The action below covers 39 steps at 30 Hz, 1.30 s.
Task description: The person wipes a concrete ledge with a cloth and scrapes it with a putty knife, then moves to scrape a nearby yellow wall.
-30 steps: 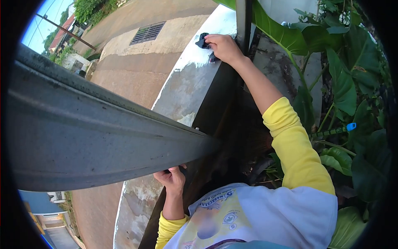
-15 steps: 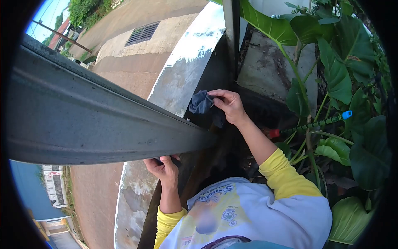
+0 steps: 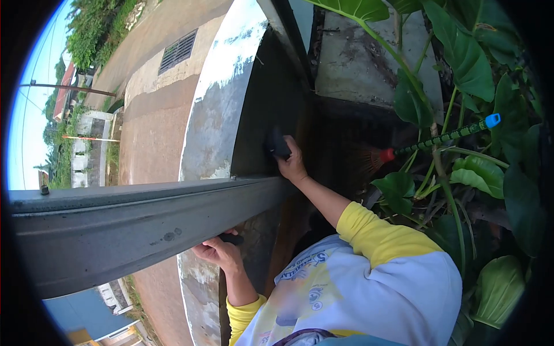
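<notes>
A grey metal beam runs from the left side across to the low wall. My right hand is just above the beam's inner end, closed around a dark cloth beside the shaded inner face of the wall. The cloth looks bunched and slightly blurred. On the lower side of the beam, my left hand is closed with a small dark object at its fingers. That object is partly covered, and its kind cannot be made out.
The low wall has peeling white paint, with a road beyond it. A rake with a green patterned handle and red head leans among large-leaved plants at right. A concrete slab lies at the back.
My right hand has moved down and left with the cloth, from loosely pinching it to gripping it. My left hand is slightly lower. The view has shifted, so the beam appears more level.
</notes>
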Each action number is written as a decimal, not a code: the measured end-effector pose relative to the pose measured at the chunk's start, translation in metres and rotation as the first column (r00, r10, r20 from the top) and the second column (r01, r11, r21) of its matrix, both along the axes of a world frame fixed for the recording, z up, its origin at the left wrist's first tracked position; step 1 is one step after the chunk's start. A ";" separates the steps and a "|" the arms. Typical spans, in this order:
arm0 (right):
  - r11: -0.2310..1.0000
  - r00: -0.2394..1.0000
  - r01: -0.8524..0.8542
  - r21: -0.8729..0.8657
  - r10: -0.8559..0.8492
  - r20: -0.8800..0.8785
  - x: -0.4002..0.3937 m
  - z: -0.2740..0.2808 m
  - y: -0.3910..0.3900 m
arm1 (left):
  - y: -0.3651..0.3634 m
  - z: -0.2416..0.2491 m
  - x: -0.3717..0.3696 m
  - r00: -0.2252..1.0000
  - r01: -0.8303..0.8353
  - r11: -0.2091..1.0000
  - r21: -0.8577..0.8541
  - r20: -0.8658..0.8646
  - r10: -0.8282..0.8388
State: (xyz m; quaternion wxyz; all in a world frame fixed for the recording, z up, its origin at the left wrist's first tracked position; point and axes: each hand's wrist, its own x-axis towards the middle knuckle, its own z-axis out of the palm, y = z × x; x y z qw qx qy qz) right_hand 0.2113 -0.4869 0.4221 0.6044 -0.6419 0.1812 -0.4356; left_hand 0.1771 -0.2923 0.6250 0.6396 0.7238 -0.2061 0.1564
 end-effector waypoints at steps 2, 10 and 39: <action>0.992 0.990 0.124 0.004 -0.124 -0.068 0.007 -0.052 0.007 | 0.004 -0.002 0.001 1.000 -0.020 1.000 0.008 -0.010 0.020; 0.574 0.886 0.343 0.743 0.065 -0.459 0.014 -0.098 -0.071 | -0.003 0.003 -0.002 0.988 -0.135 0.991 -0.003 -0.077 0.134; 0.909 0.849 0.355 0.218 -0.216 -0.482 0.043 -0.156 -0.034 | 0.004 0.008 -0.003 0.986 -0.165 0.963 0.211 0.023 0.164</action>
